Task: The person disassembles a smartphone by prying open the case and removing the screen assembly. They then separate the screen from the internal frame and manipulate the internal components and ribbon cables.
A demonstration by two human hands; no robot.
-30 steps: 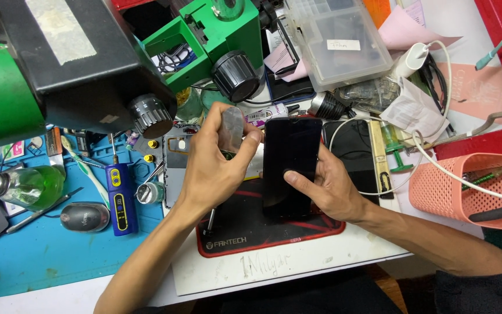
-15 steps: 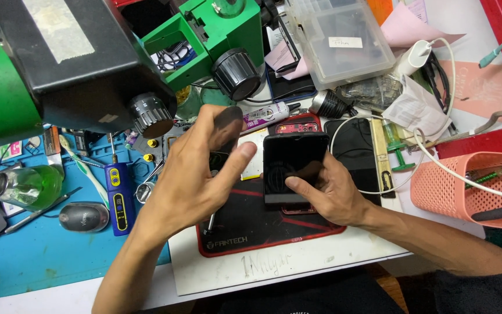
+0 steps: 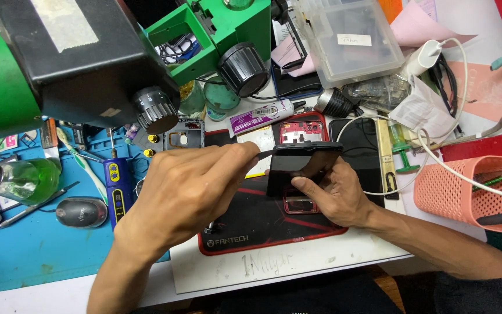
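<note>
Left hand [image 3: 187, 192] pinches thin tool [image 3: 265, 154] against phone [image 3: 303, 166]; right hand [image 3: 335, 195] grips phone tilted up.

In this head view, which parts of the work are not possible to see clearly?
- Head view: left hand covers its fingertips and most of the thin tool it presses at the black phone.
- Right hand hides the phone's lower edge.
- Phone's far face: turned away.
- Green microscope: cut off by the top edge.

Both forearms are bare, with a dark sleeve [image 3: 483, 293] at the right elbow.
</note>
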